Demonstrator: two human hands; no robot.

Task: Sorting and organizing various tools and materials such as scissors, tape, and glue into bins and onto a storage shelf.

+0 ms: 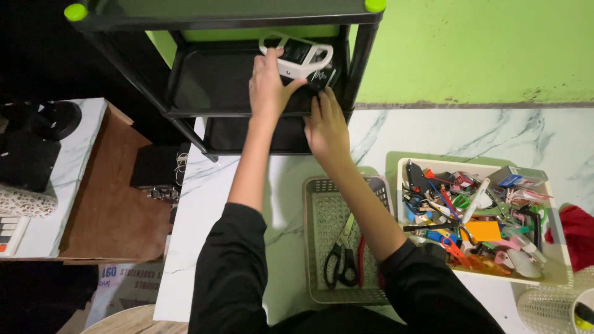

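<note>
Black shelf (204, 83) leaves little headroom; left hand (267, 83) grips a white tool (301, 57) there, right hand (326, 127) flat, fingers open, at the shelf edge.

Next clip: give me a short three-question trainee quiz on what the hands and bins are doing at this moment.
1. True or false: the left hand grips a white handled device on the black shelf.
2. Which tool lies in the grey mesh basket? A) black-handled scissors B) a hammer C) a tape roll
3. Where does the right hand rest?

Key
1. True.
2. A.
3. At the shelf's front edge, on a small dark item beside the white device; what the item is cannot be told. The cream bin of mixed tools sits untouched to the right.
</note>
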